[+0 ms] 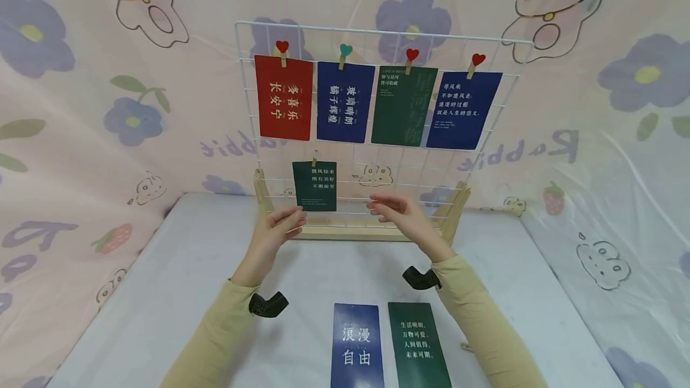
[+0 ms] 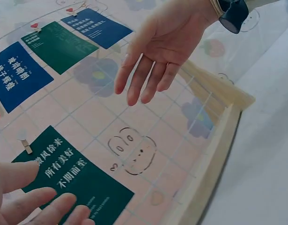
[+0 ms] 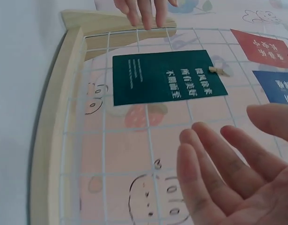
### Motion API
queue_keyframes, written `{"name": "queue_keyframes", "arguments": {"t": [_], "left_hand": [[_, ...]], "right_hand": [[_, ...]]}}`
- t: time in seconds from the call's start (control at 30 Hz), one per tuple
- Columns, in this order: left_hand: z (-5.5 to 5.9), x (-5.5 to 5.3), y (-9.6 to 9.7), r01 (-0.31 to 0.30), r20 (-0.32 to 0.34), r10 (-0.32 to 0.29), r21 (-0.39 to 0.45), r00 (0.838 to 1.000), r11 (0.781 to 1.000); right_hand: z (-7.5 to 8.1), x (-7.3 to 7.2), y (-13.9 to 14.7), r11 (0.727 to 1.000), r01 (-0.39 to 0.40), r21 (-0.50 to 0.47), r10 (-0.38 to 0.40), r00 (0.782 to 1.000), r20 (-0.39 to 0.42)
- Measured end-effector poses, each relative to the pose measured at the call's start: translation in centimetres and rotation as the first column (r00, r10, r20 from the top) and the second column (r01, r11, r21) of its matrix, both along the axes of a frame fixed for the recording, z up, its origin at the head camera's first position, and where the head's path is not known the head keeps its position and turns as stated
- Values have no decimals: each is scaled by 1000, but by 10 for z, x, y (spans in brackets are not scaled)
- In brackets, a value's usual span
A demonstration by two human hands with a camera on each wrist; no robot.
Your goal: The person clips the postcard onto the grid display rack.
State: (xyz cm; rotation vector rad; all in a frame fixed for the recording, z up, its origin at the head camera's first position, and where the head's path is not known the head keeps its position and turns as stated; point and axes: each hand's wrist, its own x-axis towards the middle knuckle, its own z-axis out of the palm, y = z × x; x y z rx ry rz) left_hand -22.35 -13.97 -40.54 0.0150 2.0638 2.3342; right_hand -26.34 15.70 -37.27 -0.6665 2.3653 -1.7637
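Note:
A small green card (image 1: 318,187) with white writing hangs on the lower part of a white wire grid (image 1: 377,163), fixed by a wooden clip (image 3: 217,71) at its top edge. My left hand (image 1: 274,235) is beside the card's lower left corner, fingers loosely bent. In the right wrist view its fingertips (image 3: 144,11) stand apart from the card. My right hand (image 1: 401,214) is in front of the grid, right of the card, with relaxed fingers and nothing in them. Above hang a red card (image 1: 284,97), a blue card (image 1: 345,102), another green card (image 1: 404,106) and another blue card (image 1: 463,111).
Heart-topped clips (image 1: 412,55) hold the upper row. The grid stands in a wooden base (image 1: 350,233) on the white table (image 1: 215,268). A blue card (image 1: 356,346) and a green card (image 1: 418,346) lie near the front, with a small clip (image 1: 466,346) beside my right sleeve.

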Motion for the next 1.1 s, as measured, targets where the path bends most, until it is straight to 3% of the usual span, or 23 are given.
{"name": "queue_keyframes", "arguments": {"t": [0.2,0.4,0.73,1.1], "left_hand": [[-13,9,2,103,55,-101,-50,993,993],[-28,21,6,156,104,-149,-64,983,986],[-58,34,20,266,191,-248,-75,950,961],[-65,38,26,355,211,-335,-63,918,933]], "right_hand": [[-10,10,24,1000,-6,9,6,1000,6],[-20,20,47,1000,15,7,-15,1000,0],[-37,43,86,996,83,22,-83,996,13],[-49,61,118,990,117,75,-120,992,43]]}}
